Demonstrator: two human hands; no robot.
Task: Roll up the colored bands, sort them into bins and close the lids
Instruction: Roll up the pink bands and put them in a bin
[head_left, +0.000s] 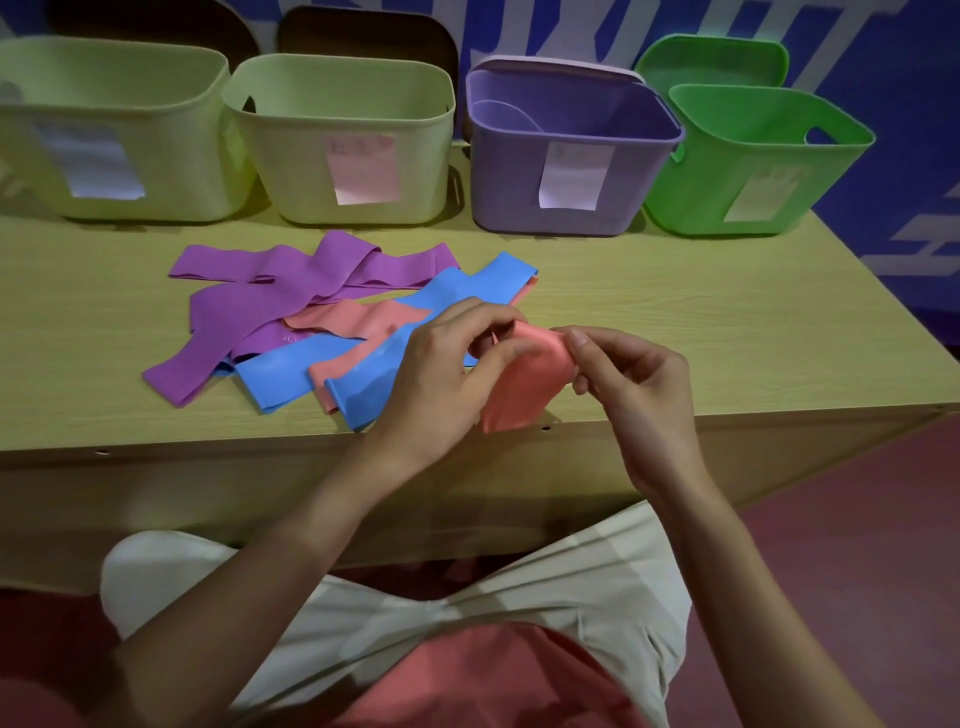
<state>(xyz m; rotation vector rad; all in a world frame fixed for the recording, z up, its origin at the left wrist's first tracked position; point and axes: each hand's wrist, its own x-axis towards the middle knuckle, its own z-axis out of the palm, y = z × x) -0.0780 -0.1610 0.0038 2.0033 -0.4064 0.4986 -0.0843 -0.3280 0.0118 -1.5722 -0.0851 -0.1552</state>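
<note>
Both hands were up off the table (675, 312) at center frame, working one pink band (524, 379). The left hand (441, 374) pinched its top edge from one side and the right hand (623, 384) pinched the other, fingers curled in tight, so I'd guess the roll was just being started; the rest of the band hung loose toward the table's front edge. Holding it in the air probably made it easier to turn the end over.

The other bands (322, 317), purple, blue and pink, lay in a loose heap just left of the hands, within easy reach. Four bins ran across the top of the frame: two pale green bins (332, 104), a purple bin (571, 156) and a bright green bin (758, 156), all open, with paper labels facing the person. Lids (711, 57) leaned behind them, out of the way until the sorting's done.
</note>
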